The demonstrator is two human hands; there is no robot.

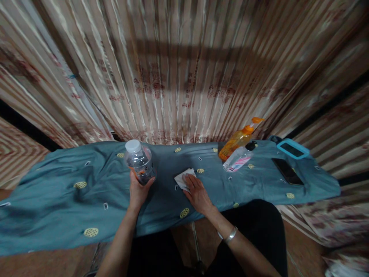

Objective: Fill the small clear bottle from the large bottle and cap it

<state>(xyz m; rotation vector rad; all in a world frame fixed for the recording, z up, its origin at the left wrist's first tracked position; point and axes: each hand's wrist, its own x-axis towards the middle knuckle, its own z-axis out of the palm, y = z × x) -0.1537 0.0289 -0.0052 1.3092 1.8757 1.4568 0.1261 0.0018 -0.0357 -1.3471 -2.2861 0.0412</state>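
Observation:
My left hand (139,192) is wrapped round the lower part of a clear plastic bottle (141,163) with a white screw cap and an orange mark on its label. The bottle stands upright on the cloth-covered surface (112,227). To its right, my right hand (198,195) is closed on a folded white tissue (181,180), fingers over its top and the thumb near its lower edge. The tissue lies against the blue-green cloth. Part of it is hidden under my fingers.
An orange pump bottle (235,144) and a clear bottle with a black top (238,158) stand right of my right hand. Farther right lie a black phone (287,171) and a blue-framed device (292,149). Striped curtains (178,77) hang behind the surface.

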